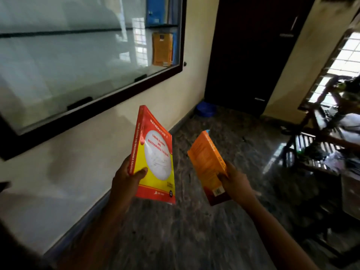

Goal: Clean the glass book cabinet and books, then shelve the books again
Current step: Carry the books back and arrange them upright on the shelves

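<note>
Both forearms reach in from the lower edge of the head view, and each hand is closed on a book held in the air over the floor, below the wall-hung glass cabinet. The left hand grips the red and yellow mathematics book near its lower spine, thumb across the cover. The right hand grips the orange book low on its spine side. Each tall paperback is held only near its bottom end, so I judge either could tip out of the grip and drop onto the hard floor, bending a corner. With neither hand free, moving a glass pane looks awkward, and a book corner could knock the glass. Two more books, a shelved orange book and a blue book above it, stand at the right end of the cabinet shelves. Fingers behind both covers are hidden. Glare and reflections mask most of the cabinet's inside, its left part is cut off, and I cannot tell whether the pane at the right end is slid open. Wooden furniture at the right is blurred, its load unreadable.
</note>
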